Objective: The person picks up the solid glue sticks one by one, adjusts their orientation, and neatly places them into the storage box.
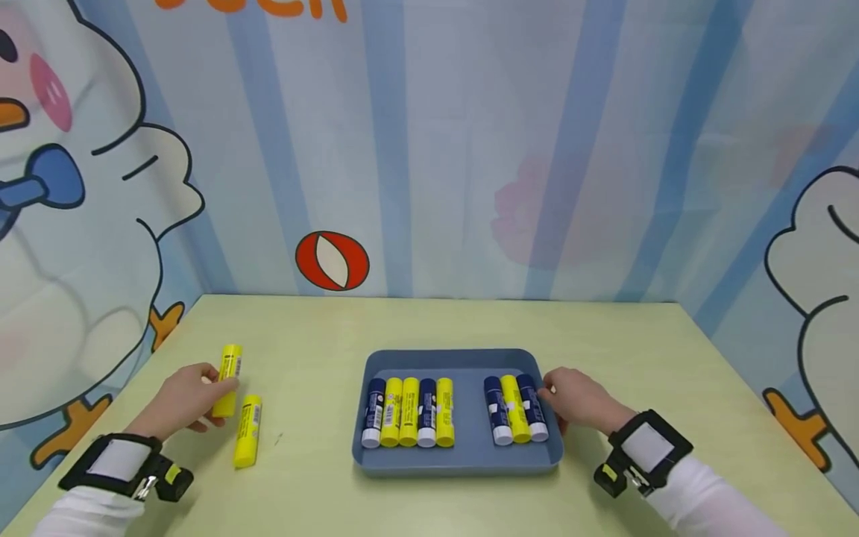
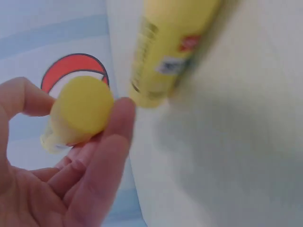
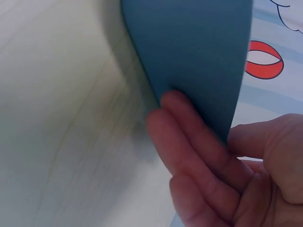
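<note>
My left hand (image 1: pixel 186 399) pinches a yellow glue stick (image 1: pixel 230 373) between thumb and fingers at the table's left side; the left wrist view shows its round yellow end (image 2: pixel 87 105). Just right of that hand lies a second yellow glue stick (image 1: pixel 247 432), apart from it. My right hand (image 1: pixel 579 399) grips the right edge of a blue-grey tray (image 1: pixel 470 462), fingers (image 3: pixel 189 137) against the outer wall and thumb at the rim. In the tray, several yellow and dark blue glue sticks (image 1: pixel 409 412) form a row at left, and three (image 1: pixel 514 409) stand side by side at right.
The pale yellow tabletop (image 1: pixel 443 321) ends at a patterned cloth backdrop (image 1: pixel 463 149) behind and at both sides. Bare tray floor (image 1: pixel 468 418) separates the two groups of glue sticks.
</note>
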Motion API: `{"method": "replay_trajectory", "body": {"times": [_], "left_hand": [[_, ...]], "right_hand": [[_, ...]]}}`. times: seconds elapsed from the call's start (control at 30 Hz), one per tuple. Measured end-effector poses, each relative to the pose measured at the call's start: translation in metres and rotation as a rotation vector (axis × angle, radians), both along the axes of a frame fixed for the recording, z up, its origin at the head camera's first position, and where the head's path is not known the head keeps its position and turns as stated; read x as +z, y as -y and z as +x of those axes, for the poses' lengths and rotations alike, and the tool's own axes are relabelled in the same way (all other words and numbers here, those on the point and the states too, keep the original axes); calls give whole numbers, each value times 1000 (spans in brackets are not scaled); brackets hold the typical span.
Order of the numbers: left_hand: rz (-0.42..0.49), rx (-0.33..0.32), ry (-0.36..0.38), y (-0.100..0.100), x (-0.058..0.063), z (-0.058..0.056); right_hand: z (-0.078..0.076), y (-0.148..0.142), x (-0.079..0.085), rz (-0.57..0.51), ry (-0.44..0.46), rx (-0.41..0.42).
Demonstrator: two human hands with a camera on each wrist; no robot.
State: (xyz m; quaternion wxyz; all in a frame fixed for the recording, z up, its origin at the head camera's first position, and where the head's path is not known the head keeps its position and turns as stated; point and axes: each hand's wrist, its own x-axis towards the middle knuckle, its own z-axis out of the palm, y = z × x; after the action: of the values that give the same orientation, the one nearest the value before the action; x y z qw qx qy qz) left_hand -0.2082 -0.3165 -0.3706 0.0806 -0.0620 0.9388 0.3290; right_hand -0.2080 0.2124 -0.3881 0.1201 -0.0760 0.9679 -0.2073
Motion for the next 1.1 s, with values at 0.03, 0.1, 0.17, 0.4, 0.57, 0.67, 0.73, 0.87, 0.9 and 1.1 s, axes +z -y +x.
{"method": "replay_trajectory", "body": {"times": [0.03, 0.1, 0.17, 0.4, 0.57, 0.67, 0.73, 0.87, 0.9, 1.1], "left_hand": [[10, -3, -15, -2, 3, -1], [32, -9, -40, -8, 8, -2], [53, -22, -62, -15, 12, -3], [123, -110, -106, -46, 24, -10], [168, -208, -102, -79, 32, -19], [165, -283, -114, -98, 36, -24], [155, -333, -129, -110, 39, -28], [103, -410, -159, -134, 43, -32], [80, -428, -163, -140, 43, -33], [-113, -566, -226, -174, 39, -32]], "right_hand": [[-1, 0, 1, 1, -2, 4], [-2, 0, 2, 5, 1, 5], [-2, 1, 3, 9, 1, 5], [-4, 3, 7, 20, -2, 16], [-4, 5, 9, 28, -1, 12], [-4, 6, 11, 29, -4, 12], [-4, 6, 12, 35, -7, 9], [-4, 5, 16, 92, -41, 1], [-4, 5, 18, 114, -75, -1], [-2, 9, 30, 119, -358, -24]]}}
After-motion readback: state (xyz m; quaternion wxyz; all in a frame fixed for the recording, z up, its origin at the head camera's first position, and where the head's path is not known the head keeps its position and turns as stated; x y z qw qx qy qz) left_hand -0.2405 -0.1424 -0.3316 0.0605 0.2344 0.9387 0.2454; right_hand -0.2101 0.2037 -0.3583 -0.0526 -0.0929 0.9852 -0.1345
